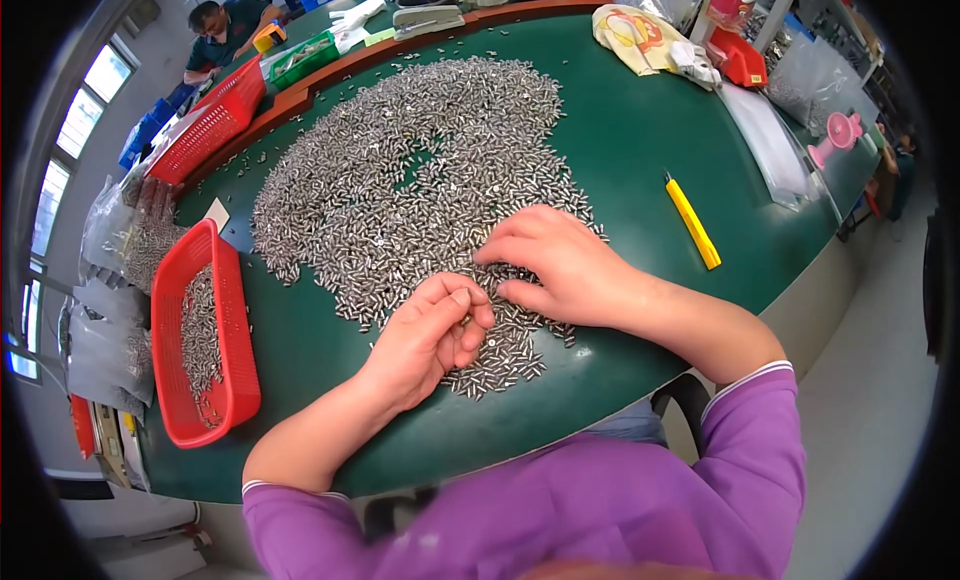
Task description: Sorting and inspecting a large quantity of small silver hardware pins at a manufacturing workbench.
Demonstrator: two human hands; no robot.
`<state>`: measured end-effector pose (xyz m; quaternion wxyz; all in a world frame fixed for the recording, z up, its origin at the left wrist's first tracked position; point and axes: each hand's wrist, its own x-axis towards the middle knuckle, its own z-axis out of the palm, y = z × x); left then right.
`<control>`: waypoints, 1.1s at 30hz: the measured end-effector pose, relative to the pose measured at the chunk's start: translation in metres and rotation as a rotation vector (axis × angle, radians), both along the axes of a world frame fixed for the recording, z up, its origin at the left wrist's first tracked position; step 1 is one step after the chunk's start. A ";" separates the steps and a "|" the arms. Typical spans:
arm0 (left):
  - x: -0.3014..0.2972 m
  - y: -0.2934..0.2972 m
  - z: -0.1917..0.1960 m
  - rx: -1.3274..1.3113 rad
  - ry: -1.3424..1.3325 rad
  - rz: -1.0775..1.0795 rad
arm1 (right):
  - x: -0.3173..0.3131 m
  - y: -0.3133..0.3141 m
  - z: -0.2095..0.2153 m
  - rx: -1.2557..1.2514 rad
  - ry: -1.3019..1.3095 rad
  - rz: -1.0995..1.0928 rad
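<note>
A wide heap of small shiny metal pins (420, 170) is spread over the green table (640, 150). My left hand (432, 335) rests at the near edge of the heap, fingers curled, thumb and forefinger pinched together over some pins. My right hand (560, 265) lies palm down on the pins just to the right, fingers spread and touching them. Both forearms enter from below in purple sleeves pushed up.
A red basket (232, 380) holding pins sits at the left; another red basket (215, 120) stands farther back. A yellow utility knife (693, 222) lies to the right. Plastic bags of pins lie at the left edge. Another person works at the far left table.
</note>
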<state>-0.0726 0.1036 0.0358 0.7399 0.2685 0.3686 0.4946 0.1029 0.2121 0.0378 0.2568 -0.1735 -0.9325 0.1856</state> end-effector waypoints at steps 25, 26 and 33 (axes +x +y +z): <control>-0.002 0.001 0.002 -0.003 0.019 0.059 | -0.002 0.004 -0.008 0.021 -0.077 -0.032; -0.003 0.001 0.001 -0.010 0.009 0.048 | -0.003 0.004 -0.008 0.019 -0.061 -0.034; 0.002 -0.001 0.003 -0.015 0.060 0.030 | -0.005 0.002 0.009 -0.033 0.176 0.095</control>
